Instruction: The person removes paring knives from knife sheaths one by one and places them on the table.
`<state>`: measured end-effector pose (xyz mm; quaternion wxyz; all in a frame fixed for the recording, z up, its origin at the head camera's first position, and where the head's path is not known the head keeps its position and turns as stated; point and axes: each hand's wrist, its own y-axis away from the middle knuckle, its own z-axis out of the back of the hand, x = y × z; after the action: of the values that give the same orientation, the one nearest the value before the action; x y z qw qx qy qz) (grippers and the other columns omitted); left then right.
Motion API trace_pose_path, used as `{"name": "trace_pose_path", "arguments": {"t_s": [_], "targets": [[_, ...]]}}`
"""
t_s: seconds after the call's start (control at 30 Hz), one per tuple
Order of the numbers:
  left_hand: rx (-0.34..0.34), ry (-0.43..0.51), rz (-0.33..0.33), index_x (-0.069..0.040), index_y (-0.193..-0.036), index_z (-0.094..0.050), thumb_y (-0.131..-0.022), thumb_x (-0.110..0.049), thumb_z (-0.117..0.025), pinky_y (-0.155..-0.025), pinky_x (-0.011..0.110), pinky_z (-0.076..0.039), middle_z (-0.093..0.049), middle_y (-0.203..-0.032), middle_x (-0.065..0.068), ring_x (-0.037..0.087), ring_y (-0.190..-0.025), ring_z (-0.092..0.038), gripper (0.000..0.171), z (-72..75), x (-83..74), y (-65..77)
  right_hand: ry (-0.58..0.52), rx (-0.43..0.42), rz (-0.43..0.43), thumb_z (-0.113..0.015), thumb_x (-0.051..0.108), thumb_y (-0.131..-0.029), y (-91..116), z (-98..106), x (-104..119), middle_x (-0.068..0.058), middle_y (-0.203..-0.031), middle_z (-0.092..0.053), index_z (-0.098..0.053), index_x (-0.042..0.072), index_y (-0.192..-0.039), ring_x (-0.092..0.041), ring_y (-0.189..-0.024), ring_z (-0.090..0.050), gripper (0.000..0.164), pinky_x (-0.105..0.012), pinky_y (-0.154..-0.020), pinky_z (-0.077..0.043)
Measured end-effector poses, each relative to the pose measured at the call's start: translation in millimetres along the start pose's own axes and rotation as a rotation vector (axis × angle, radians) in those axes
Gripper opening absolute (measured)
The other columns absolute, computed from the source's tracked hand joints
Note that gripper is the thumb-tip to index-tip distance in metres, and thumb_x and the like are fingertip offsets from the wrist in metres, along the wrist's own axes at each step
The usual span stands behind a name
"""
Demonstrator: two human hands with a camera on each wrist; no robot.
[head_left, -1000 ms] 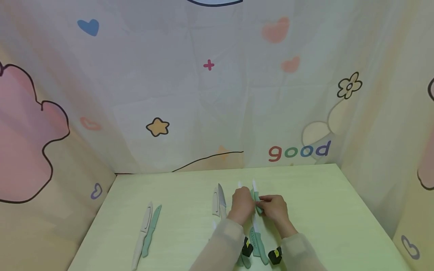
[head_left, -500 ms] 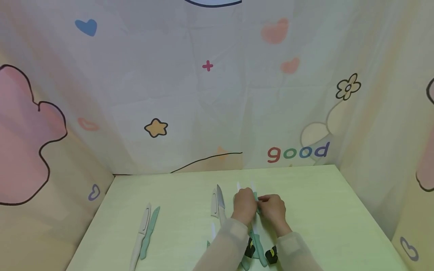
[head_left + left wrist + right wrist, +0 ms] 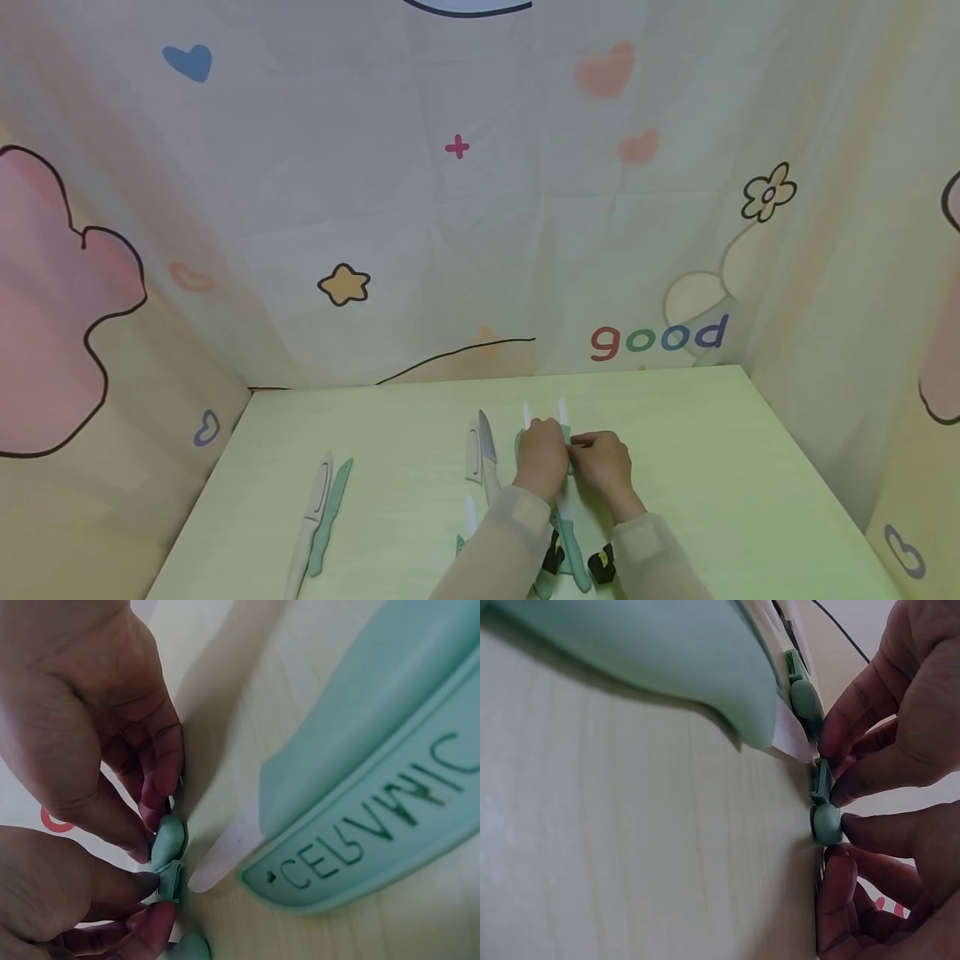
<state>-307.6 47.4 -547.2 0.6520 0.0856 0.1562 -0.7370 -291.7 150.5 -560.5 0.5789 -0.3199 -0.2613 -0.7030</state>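
Note:
My right hand (image 3: 603,467) pinches the green handle (image 3: 827,823) of a white-bladed ceramic knife lying on the table. Just left of it, my left hand (image 3: 542,454) pinches a green blade sheath (image 3: 171,881) alongside that handle. In the head view the hands mostly hide both pieces, and a white blade tip (image 3: 562,408) shows beyond them. Nearer to me lies another ceramic knife (image 3: 573,554) with a green handle; its green sheath (image 3: 352,862) with embossed letters is beside it. To the left of my left hand is one more green handle (image 3: 804,697).
A steel knife (image 3: 487,442) with a pale handle and its white sheath (image 3: 473,454) lie left of my hands. Farther left are a pale sheathed knife (image 3: 313,512) and a green knife (image 3: 330,517). A printed curtain (image 3: 420,217) borders the table.
My left hand has shifted slightly right, closer to my right hand, covering more of the green knife and sheath. The right hand barely moves, and the other knives stay put.

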Motion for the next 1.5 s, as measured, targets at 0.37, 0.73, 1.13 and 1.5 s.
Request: {"name": "trace_pose_path", "arguments": {"t_s": [0.37,0.73,1.13,1.5], "targets": [[0.029,-0.018,-0.025,-0.004,-0.086,-0.070,-0.085,-0.018,-0.073,-0.062,0.031,-0.055,-0.063,-0.079,0.009,0.021,-0.072,-0.058,0.013,8.3,-2.0,5.4,-0.030,0.042,-0.009,-0.067,0.025,-0.087,1.4,7.5,-1.2,-0.020,-0.108,-0.069,-0.072,0.001,-0.107,-0.035,-0.101,-0.059,0.032,-0.053,-0.085,-0.051],[0.119,0.207,-0.012,0.002,-0.100,-0.068,-0.084,-0.009,-0.067,-0.068,0.037,-0.057,-0.066,-0.094,0.013,0.024,-0.080,-0.060,0.019,38.7,13.9,24.9,-0.163,0.058,-0.002,-0.067,0.023,-0.089,17.6,14.4,9.2,-0.012,-0.085,-0.069,-0.070,0.002,-0.112,-0.021,-0.066,-0.061,0.032,-0.028,-0.052,-0.051],[0.011,0.408,-0.037,0.006,-0.118,-0.062,-0.090,-0.010,-0.064,-0.057,0.031,-0.053,-0.065,-0.091,0.010,0.018,-0.076,-0.058,0.033,55.6,69.4,76.9,-0.382,0.173,0.005,-0.069,0.016,-0.089,65.2,3.6,37.1,-0.014,-0.081,-0.064,-0.071,0.004,-0.110,-0.025,-0.062,-0.059,0.024,-0.026,-0.049,-0.053],[-0.006,0.474,0.050,0.002,-0.123,-0.060,-0.089,-0.011,-0.066,-0.057,0.030,-0.053,-0.064,-0.094,0.007,0.012,-0.073,-0.059,0.036,61.0,119.1,126.1,-0.540,0.373,0.111,-0.064,0.019,-0.093,101.2,-30.6,65.9,-0.018,-0.086,-0.067,-0.063,-0.003,-0.119,-0.031,-0.070,-0.064,0.034,-0.038,-0.056,-0.060]]}}
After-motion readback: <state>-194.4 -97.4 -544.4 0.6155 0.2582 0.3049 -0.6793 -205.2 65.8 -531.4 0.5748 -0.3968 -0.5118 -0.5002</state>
